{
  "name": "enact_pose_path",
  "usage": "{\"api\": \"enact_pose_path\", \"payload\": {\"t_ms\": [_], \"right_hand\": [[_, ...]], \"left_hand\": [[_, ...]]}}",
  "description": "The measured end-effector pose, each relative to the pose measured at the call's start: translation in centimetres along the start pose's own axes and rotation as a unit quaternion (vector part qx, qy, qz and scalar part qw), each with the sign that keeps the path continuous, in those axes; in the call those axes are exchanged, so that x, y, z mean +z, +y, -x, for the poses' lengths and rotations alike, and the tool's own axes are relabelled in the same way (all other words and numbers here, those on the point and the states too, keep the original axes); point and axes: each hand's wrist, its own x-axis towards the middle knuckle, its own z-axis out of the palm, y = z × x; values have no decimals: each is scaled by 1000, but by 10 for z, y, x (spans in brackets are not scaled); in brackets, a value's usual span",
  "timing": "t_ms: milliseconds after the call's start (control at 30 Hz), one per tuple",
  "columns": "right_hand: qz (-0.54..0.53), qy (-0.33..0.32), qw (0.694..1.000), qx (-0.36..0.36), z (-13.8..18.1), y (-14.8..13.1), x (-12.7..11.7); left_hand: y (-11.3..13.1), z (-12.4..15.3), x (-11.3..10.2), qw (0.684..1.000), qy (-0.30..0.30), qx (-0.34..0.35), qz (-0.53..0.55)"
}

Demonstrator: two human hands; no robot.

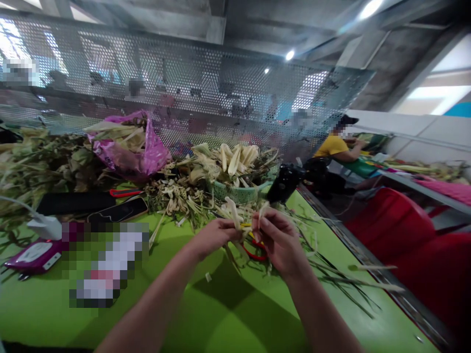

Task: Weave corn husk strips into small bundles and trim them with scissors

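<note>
Over green tbl, L fingers & R fingers pinch pale husk betw tips.

Identify 4 visible parts of your own body: your left forearm, entering at 7 o'clock; your right forearm, entering at 5 o'clock; your left hand; and your right hand. All 4 are bare. Each of your 2 forearms has a smooth outline, broadest at the frame edge and tapering to a narrower wrist. Your fingers are slim, with rounded contours. Your fingernails are too small to make out.
</note>
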Motion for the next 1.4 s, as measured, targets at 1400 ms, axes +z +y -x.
{"api": "enact_pose_path", "payload": {"t_ms": [1400], "right_hand": [[379, -93, 891, -232, 2, -7, 6]], "left_hand": [[1, 4, -9, 905, 97, 107, -399]]}}
